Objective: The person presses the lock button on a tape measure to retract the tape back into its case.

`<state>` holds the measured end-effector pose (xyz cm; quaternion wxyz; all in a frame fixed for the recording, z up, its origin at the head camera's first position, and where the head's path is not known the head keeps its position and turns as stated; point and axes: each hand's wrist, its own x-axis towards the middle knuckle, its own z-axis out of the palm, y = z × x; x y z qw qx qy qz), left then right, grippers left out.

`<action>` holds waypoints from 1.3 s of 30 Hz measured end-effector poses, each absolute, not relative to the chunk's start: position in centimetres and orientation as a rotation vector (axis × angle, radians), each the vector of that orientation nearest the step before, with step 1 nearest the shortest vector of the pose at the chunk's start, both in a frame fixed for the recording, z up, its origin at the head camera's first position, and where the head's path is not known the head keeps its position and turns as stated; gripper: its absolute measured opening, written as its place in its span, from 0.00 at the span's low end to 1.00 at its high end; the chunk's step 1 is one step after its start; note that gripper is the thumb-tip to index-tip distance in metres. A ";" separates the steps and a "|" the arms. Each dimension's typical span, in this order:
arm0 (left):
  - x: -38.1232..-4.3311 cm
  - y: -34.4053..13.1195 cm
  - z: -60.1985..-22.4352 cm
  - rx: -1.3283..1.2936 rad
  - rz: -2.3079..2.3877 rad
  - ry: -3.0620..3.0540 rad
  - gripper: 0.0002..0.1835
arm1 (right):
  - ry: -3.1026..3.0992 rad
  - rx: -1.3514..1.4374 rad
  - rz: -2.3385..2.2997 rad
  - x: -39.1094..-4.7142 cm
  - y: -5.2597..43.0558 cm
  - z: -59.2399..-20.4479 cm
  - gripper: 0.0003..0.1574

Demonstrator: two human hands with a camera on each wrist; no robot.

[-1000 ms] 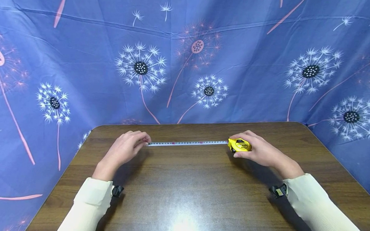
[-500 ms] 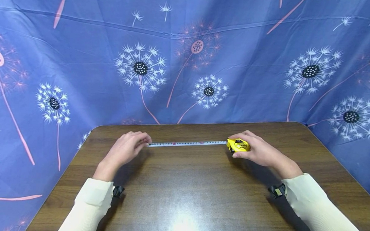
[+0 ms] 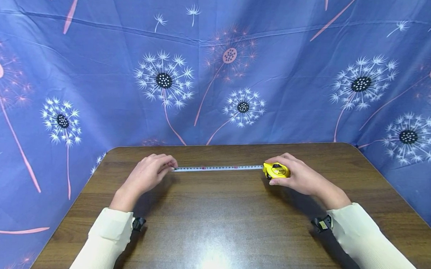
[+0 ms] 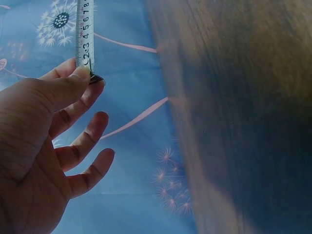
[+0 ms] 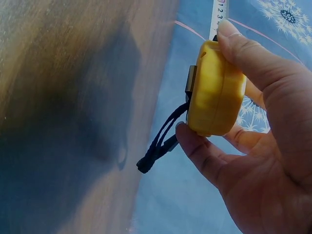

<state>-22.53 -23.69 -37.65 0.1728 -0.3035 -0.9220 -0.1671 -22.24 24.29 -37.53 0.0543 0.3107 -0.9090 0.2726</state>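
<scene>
At the far half of the table (image 3: 213,201), well short of the cloth, the left hand (image 3: 146,173) had thumb and forefinger brought together on the end of a tape blade (image 3: 218,168), only the blade's thickness between them. The small black hook (image 4: 96,78) stuck out past the thumb, so the grip looked meant to stop the end slipping back. The other fingers (image 4: 90,175) were loosely bent, spaced apart, touching nothing.

The right hand (image 3: 299,175) was spread to the width of a yellow case (image 5: 214,92): thumb along the near edge, fingertips over the far edge, another finger bent at the back end. Held so, the mouth stayed uncovered, likely to let the blade pass freely.

Between the hands the blade ran straight, printed side up, perhaps kept taut for that reason. Case and blade seemed to be just above the wood, judging by the shadows; exact clearance could not be told. From the case's underside hung a black strap (image 5: 155,155), beside a clip (image 5: 191,80).

Further out: pale sleeves (image 3: 107,229), a dark device at each wrist, then blue dandelion-print cloth (image 3: 293,54) behind the table.
</scene>
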 end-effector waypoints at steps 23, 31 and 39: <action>-22.9 -23.1 -37.7 -0.877 -0.489 -2.605 0.08 | -2.760 0.919 0.823 -22.0 23.9 -37.9 0.35; -22.8 -22.8 -37.7 -0.864 -0.495 -2.614 0.09 | -2.754 0.921 0.840 -21.9 23.6 -37.8 0.35; -22.8 -22.6 -37.7 -0.869 -0.502 -2.614 0.09 | -2.746 0.940 0.840 -22.0 23.4 -38.0 0.35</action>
